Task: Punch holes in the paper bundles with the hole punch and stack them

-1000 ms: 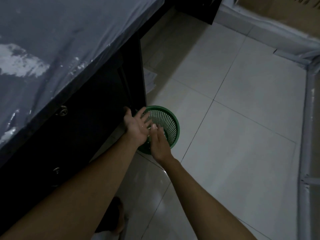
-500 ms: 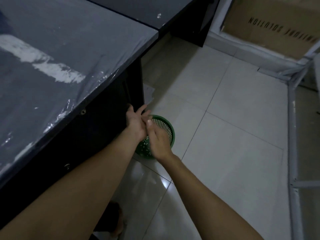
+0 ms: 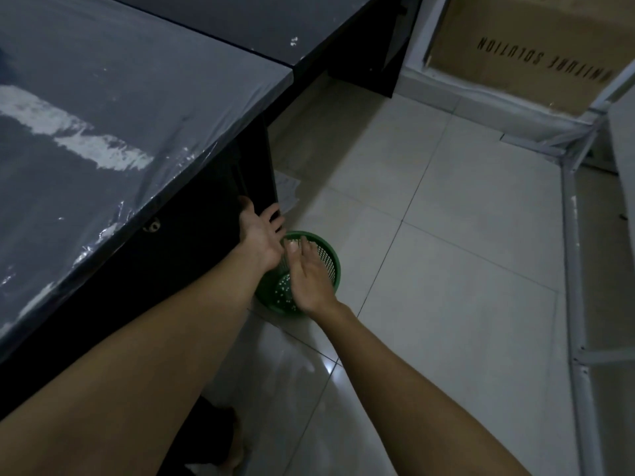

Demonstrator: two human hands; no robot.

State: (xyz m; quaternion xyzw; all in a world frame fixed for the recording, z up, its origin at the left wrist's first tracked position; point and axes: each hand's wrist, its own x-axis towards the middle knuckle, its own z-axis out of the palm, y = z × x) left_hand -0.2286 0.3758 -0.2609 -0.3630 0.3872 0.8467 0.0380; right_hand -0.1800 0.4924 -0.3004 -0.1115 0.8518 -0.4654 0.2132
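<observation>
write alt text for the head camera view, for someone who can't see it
Two bare hands, the left hand and the right hand, meet open over a green mesh basket on a pale tiled floor, with small white specks in its bottom. A dark desk wrapped in plastic film fills the left, and a cardboard box stands at top right.

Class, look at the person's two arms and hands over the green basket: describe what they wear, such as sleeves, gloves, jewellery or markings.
Both forearms are bare right up to the bottom edge of the picture; no sleeve shows. The left hand and the right hand wear no gloves. No watch, bracelet or ring is visible on either, and no markings, though the dim light could hide small details.
</observation>
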